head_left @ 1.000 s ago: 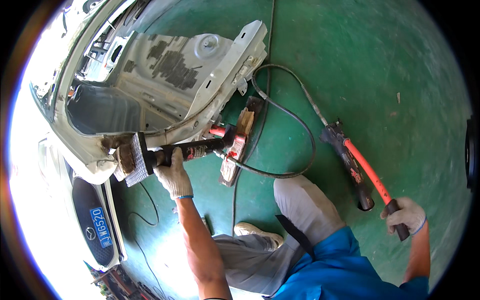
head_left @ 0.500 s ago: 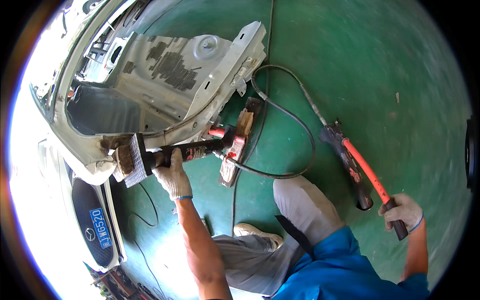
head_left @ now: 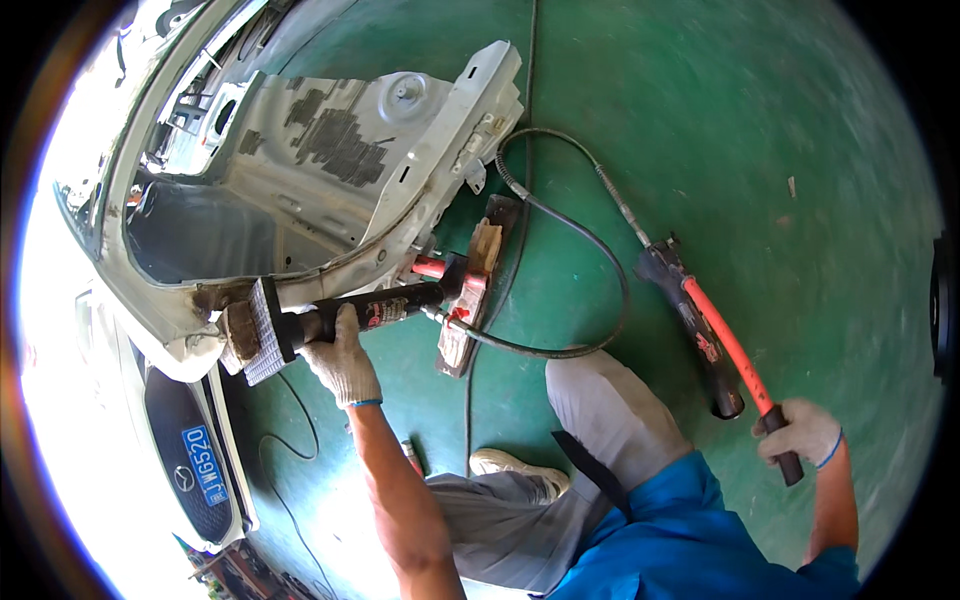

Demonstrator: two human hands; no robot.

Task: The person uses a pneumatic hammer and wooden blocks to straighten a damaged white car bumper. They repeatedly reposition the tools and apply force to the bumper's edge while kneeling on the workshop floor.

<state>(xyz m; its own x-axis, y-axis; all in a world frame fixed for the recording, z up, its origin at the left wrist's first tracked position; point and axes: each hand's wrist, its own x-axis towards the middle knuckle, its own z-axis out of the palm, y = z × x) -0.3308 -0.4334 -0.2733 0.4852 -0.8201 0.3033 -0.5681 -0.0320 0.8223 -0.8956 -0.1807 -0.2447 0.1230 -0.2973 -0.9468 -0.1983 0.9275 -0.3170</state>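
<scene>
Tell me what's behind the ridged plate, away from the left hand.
A brown block shows between the plate and the car body. The block's face toward the plate is covered.

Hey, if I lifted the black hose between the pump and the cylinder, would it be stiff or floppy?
The black hose would probably bend but feel springy, since it holds a wide, smooth loop without kinks. Its ends would likely resist more, because they join the pump and the cylinder.

With the left arm [head_left: 402,497] stretched forward, the left grip [head_left: 342,360] is curled and the right grip [head_left: 804,430] clenched.
</scene>
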